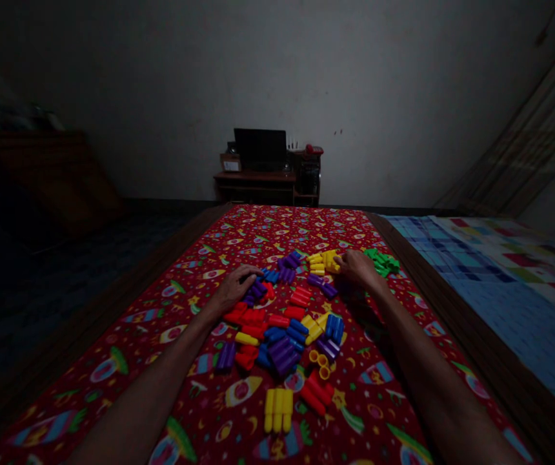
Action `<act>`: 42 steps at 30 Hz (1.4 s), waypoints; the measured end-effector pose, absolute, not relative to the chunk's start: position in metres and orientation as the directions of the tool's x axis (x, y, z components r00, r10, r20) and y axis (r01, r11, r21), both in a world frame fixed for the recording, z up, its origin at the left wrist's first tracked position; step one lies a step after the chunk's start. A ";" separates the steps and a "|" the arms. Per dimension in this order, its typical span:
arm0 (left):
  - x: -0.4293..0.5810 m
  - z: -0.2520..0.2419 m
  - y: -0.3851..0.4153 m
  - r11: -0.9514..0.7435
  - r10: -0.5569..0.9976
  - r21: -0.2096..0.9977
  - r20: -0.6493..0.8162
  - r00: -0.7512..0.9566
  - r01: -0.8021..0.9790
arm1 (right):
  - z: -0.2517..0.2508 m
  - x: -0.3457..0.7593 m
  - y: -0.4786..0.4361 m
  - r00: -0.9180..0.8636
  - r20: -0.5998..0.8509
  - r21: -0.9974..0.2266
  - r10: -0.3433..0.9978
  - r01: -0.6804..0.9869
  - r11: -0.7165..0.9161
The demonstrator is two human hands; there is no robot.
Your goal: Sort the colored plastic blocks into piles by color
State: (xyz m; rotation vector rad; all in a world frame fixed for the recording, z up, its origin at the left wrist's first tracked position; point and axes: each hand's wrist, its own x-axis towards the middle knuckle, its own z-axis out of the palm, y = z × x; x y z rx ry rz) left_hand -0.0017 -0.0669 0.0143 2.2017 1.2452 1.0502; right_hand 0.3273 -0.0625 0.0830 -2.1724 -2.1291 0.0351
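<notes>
My left hand (239,286) reaches over the left edge of the block pile, fingers stretched out and a little apart. Its fingertips touch or hover by a purple block (257,290) and some blue ones (270,276). At the far right of the pile, my right hand (357,267) has its fingers closed on a yellow block (331,260) at the yellow cluster; the grip is partly hidden. Just beyond that hand lies a heap of green blocks (383,262). Closer to me are mixed pieces, among them a purple block (283,355), red blocks (317,392) and a yellow block (278,411).
A red patterned cloth (239,229) covers the long surface under the blocks. Against the far wall stands a desk (255,175) with a dark monitor (261,148). A bed with a blue checked sheet (456,284) is at the right, a wooden cabinet (40,174) at the left.
</notes>
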 end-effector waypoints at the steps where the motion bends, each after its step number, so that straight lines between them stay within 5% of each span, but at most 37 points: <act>1: -0.001 0.015 -0.067 -0.522 0.853 0.650 0.412 0.321 0.552 | 0.086 0.328 -0.063 0.024 0.073 -0.090 0.997 0.996 -0.018; 10: 0.000 0.017 -0.069 -0.508 0.861 0.659 0.401 0.311 0.555 | 0.056 0.333 -0.112 -0.289 0.149 -0.104 0.946 0.947 0.305; 16: 0.001 0.019 -0.070 -0.511 0.859 0.660 0.403 0.315 0.551 | 0.041 0.298 -0.155 -0.535 0.259 -0.405 0.804 0.696 0.593; 19: 0.002 0.019 -0.070 -0.514 0.857 0.661 0.406 0.316 0.547 | 0.058 0.278 -0.142 -0.506 0.275 -0.523 0.818 0.635 0.569; 24: 0.001 0.017 -0.068 -0.522 0.853 0.660 0.418 0.313 0.540 | 0.084 0.252 -0.072 -0.371 0.398 -0.549 0.839 0.637 0.542; 30: 0.000 0.017 -0.068 -0.521 0.853 0.659 0.416 0.314 0.543 | 0.068 0.214 -0.022 -0.551 0.162 -0.276 0.819 0.771 0.574; 33: 0.000 0.018 -0.068 -0.501 0.865 0.662 0.402 0.300 0.558 | 0.055 0.208 -0.037 -0.613 0.137 -0.254 0.778 0.738 0.626; 37: 0.001 0.016 -0.066 -0.485 0.874 0.671 0.396 0.282 0.561 | 0.058 0.220 -0.079 -0.708 0.258 -0.379 0.657 0.552 0.743; 42: 0.000 0.015 -0.067 -0.475 0.879 0.685 0.394 0.268 0.552 | 0.075 0.240 -0.090 -0.532 0.356 -0.500 0.768 0.585 0.638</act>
